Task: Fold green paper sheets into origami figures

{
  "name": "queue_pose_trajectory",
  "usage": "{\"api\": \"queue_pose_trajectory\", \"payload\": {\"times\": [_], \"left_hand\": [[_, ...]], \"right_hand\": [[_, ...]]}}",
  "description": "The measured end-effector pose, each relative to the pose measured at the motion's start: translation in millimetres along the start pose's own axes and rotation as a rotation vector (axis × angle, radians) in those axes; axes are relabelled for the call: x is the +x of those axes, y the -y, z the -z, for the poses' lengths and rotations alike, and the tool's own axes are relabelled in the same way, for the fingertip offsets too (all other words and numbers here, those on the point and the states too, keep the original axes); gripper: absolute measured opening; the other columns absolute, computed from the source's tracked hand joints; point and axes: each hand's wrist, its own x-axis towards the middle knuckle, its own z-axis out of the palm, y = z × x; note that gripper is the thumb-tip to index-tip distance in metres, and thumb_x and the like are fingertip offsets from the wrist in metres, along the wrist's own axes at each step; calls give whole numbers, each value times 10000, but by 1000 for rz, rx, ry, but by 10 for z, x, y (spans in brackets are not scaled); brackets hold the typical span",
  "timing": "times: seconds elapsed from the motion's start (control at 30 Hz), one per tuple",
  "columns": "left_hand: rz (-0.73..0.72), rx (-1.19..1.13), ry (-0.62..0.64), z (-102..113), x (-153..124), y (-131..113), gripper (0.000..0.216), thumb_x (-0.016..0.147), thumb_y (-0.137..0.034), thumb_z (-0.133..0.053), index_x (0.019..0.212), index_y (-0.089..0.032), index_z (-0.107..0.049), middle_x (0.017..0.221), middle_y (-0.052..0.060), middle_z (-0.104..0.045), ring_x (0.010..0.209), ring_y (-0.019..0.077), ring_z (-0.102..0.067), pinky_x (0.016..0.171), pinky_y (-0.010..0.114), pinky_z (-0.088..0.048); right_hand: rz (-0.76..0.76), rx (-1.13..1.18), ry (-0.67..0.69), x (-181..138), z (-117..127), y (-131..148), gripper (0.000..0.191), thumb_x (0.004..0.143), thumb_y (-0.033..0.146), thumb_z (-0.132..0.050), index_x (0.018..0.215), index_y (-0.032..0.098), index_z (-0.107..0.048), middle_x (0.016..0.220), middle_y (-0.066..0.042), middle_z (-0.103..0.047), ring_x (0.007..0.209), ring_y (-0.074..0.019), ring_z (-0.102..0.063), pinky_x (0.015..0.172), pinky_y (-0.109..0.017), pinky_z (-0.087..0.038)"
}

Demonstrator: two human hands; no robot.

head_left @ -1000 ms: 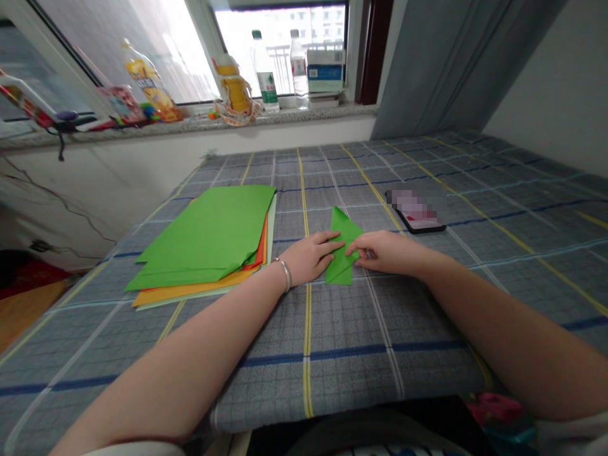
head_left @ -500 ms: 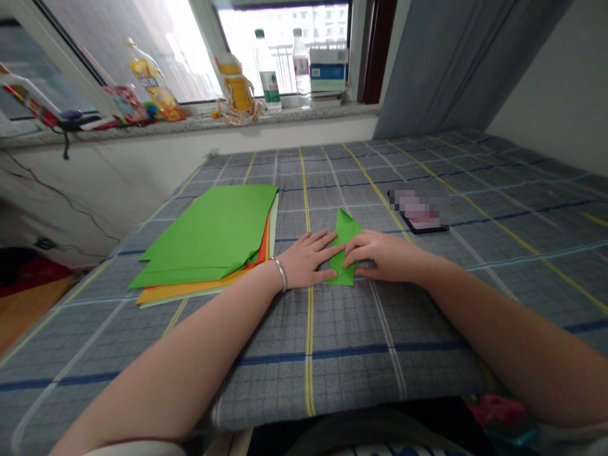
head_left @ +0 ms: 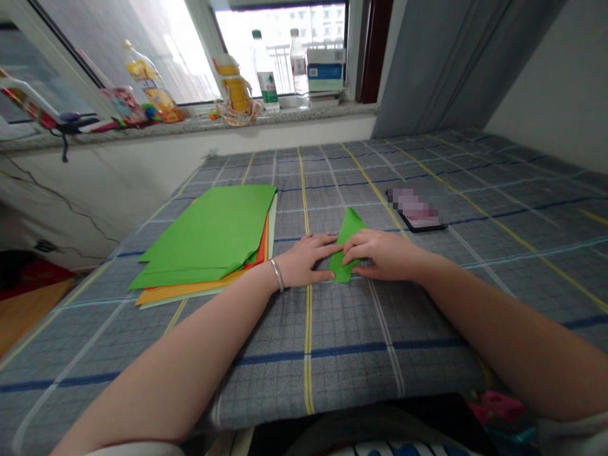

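A small piece of green paper, folded to a pointed shape, lies on the checked cloth between my hands. My right hand is closed on its right edge, fingers curled over the upper face and the thumb low by the near end. From the other side my left hand lies flat on the cloth, its fingers stretched out. Its index fingertip and thumb tip touch the paper's left edge. A silver bangle circles the left wrist. The paper's right side is partly hidden under the right fingers.
Left of my hands lies a stack of coloured sheets, green on top, orange and pale ones beneath. A phone rests to the right on the checked cloth. Several bottles and a box stand on the windowsill.
The folded paper has turned a little, its tip now further right. The left fingers have drawn closer together and back from over the paper to its edge. My right hand stays on it.
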Motion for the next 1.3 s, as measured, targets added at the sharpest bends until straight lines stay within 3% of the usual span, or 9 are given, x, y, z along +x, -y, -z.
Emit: {"api": "queue_pose_trajectory", "payload": {"times": [0.13,0.3,0.53,0.7,0.93,1.13,1.2,1.3], "left_hand": [[25,-9,2,-10,43,-1,518,928,-344,-503,1428,-235,-421,1511,131,-399,1406,296,-352,1126,589,-266],[25,29,7,-7,40,-22,532,912,-362,-524,1423,-255,-425,1528,123,-374,1412,302,-339,1119,602,-266],[72,21,128,38,46,-16,690,867,-339,-579,1493,-279,-296,1580,97,-269,1464,322,-216,1133,629,-199],[135,20,189,81,55,-82,666,881,-287,-521,1500,-259,-278,1591,83,-237,1477,305,-175,1154,605,-170],[173,69,44,4,45,-229,527,928,-435,-474,1400,-206,-419,1545,113,-348,1440,305,-276,1147,599,-198],[154,31,37,-9,30,-204,544,898,-413,-547,1375,-194,-406,1524,138,-367,1430,321,-288,1129,625,-214],[113,-7,-28,-9,15,-187,504,874,-379,-583,1316,-182,-441,1479,161,-409,1398,322,-336,1115,617,-250],[12,-48,-141,5,4,-199,379,828,-285,-627,1166,-154,-515,1330,173,-504,1276,287,-457,1078,509,-367]], "right_hand": [[-4,-23,7,17,-10,41,186,834,194,-601,971,235,-719,1060,-62,-694,1007,-213,-619,922,-368,-453],[-59,-42,-8,61,-68,94,109,846,240,-607,906,216,-695,1004,-73,-679,980,-222,-606,853,-352,-454],[-183,-109,-13,141,-166,129,114,867,245,-585,771,194,-619,854,-47,-659,825,-192,-567,764,-324,-382],[-231,-147,-1,161,-206,133,109,840,232,-604,740,189,-594,809,-43,-639,799,-191,-539,746,-320,-353],[-221,-172,9,160,-212,156,111,864,219,-544,768,187,-589,839,-57,-634,818,-197,-532,771,-330,-366],[-251,-207,-2,149,-220,180,110,866,237,-536,784,184,-588,892,-78,-624,875,-223,-529,831,-368,-374],[-260,-198,-18,136,-224,168,82,856,227,-541,799,188,-585,923,-81,-617,905,-228,-526,852,-376,-377],[-277,-177,-53,112,-238,137,43,840,213,-542,853,192,-577,976,-90,-600,958,-239,-517,885,-390,-385]]}}
